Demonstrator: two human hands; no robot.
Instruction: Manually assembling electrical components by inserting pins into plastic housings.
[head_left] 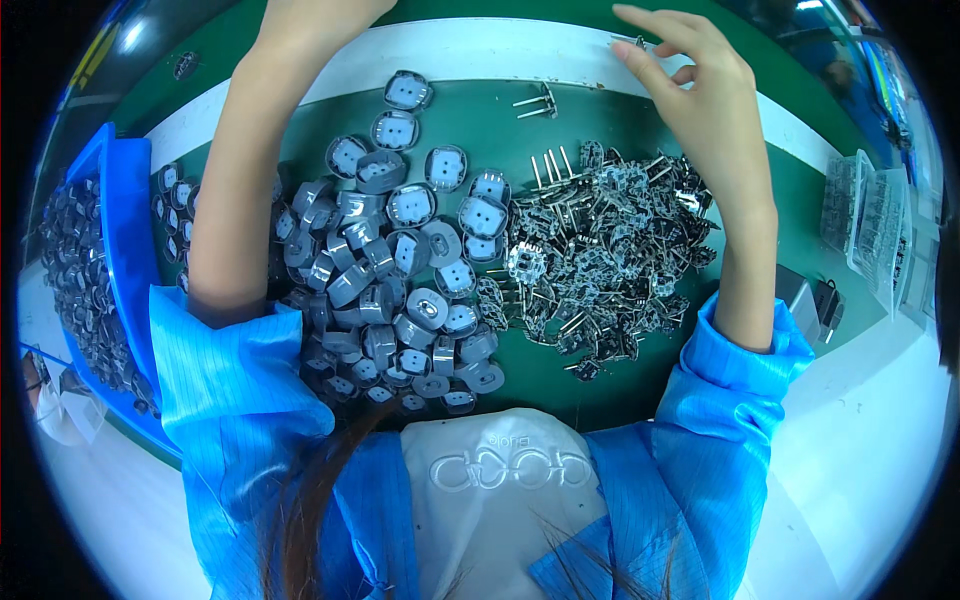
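My left hand (pixel 325 12) reaches to the far edge of the picture, where its fingers are cut off from sight. My right hand (pixel 695 65) is over the white strip at the far right, its fingers curled and a small dark metal part (pixel 640 43) showing by the thumb tip. Below my left forearm and to its right lies a heap of grey rounded plastic housings (pixel 375 255), several with pale blue inner faces. Beside it, nearest my right forearm, spreads a pile of small circuit pieces with metal pins (pixel 610 255). One loose pinned piece (pixel 540 102) lies apart beyond the pile.
A blue bin (pixel 128 235) full of grey housings stands at the left. Clear plastic trays (pixel 868 225) stand at the right, near a grey box (pixel 797 300). A white strip (pixel 480 45) crosses the green tabletop (pixel 545 375). A small dark round piece (pixel 185 65) lies far left.
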